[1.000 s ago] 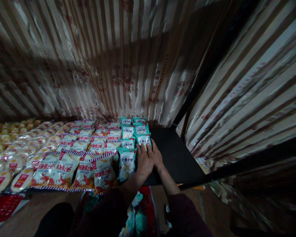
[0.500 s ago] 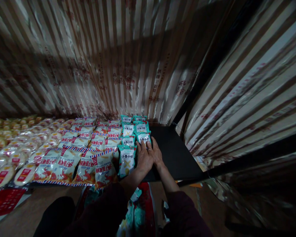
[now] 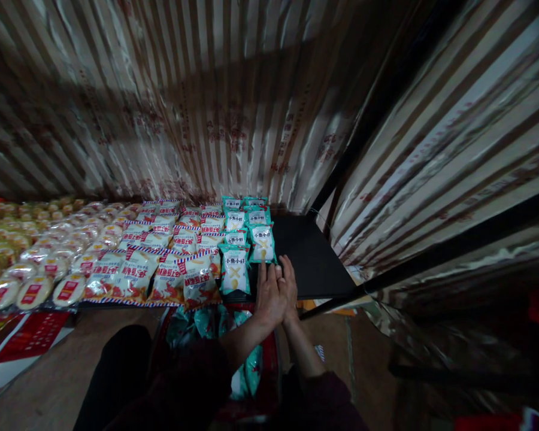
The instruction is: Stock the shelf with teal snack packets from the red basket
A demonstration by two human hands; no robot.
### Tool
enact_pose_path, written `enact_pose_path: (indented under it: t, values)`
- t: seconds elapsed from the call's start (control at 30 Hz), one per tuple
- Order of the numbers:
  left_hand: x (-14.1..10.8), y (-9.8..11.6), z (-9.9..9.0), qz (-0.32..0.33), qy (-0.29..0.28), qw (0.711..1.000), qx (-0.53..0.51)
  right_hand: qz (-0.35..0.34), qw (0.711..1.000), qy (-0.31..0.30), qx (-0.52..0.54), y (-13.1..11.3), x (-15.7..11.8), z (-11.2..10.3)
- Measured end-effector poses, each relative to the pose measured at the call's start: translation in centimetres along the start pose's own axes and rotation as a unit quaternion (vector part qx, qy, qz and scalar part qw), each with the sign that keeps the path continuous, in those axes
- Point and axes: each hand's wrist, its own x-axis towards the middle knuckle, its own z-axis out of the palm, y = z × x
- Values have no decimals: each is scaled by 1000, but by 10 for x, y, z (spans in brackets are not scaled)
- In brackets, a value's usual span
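Observation:
My left hand (image 3: 269,294) is just in front of a teal-and-white snack bag (image 3: 262,244), fingers stretched forward and nothing in them. Overlapping its right side, my right hand (image 3: 289,287) also has its fingers extended and holds nothing. The bag lies in the right column of two columns of teal snack bags. Beside it on the left, the front bag (image 3: 236,269) of the other column reaches nearer the shelf's front edge. All of these rest on a black shelf (image 3: 312,257).
White-and-red snack bags (image 3: 135,272) fill rows to the left, followed by round wrapped cakes (image 3: 69,290). Below the shelf, a red container (image 3: 272,359) holds loose teal bags (image 3: 254,365). A dark metal post (image 3: 336,179) and striped plastic sheeting (image 3: 233,90) bound the shelf.
Both hands have come off the front teal bag in the right column and drawn back toward me, so its front is uncovered. The view has shifted slightly.

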Motion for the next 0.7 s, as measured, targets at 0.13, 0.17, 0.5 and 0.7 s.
enact_pose_path:
  t: [0.13,0.17,0.5,0.7]
  values:
    - [-36,-1,-9,-22,-28,999,10,1,1000,3,7,-7,-41,-4]
    - [-45,-3,-18,-33,-37,999,18,12,1000,10,1,-9,-50,-4]
    - [-114,-27,-58,-63,-92,993,47,30,999,11,26,-25,-131,6]
    - [-138,-75,-107,-129,-63,976,165,70,996,-58,-7,-15,-173,32]
